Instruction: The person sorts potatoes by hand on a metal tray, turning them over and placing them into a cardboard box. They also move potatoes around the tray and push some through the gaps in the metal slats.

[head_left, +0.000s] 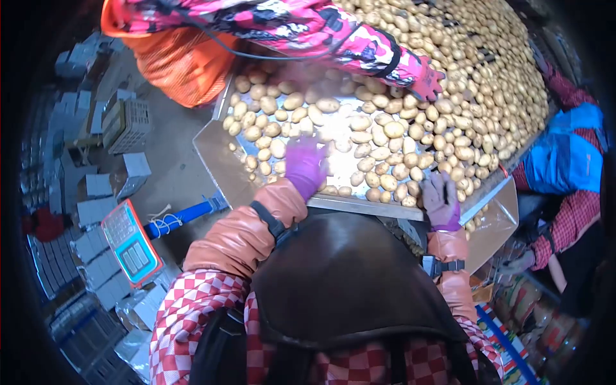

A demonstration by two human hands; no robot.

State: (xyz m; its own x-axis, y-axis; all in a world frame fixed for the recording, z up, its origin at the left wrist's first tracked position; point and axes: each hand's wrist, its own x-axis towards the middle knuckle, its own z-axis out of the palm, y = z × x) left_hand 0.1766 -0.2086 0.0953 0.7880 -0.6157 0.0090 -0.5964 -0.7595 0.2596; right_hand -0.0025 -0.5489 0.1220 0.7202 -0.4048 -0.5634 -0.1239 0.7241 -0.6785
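Many yellow-brown potatoes (394, 129) lie on a metal sorting table (366, 206), heaped at the back and looser near its front edge. My left hand (307, 165), in a purple glove, is over the left front of the table beside loose potatoes. Motion smears its fingers, so I cannot see whether they grip anything. My right hand (441, 202), in a grey and purple glove, rests at the front right edge. Its fingers are stretched forward and slightly apart beside several potatoes, holding nothing that I can see.
Across the table, a co-worker's gloved hand (428, 79) reaches over the potatoes. Another person in a blue vest (564, 151) stands at the right. To my left are a digital scale (133, 244), a plastic crate (131, 125) and boxes. Cardboard flaps (221, 160) flank the table.
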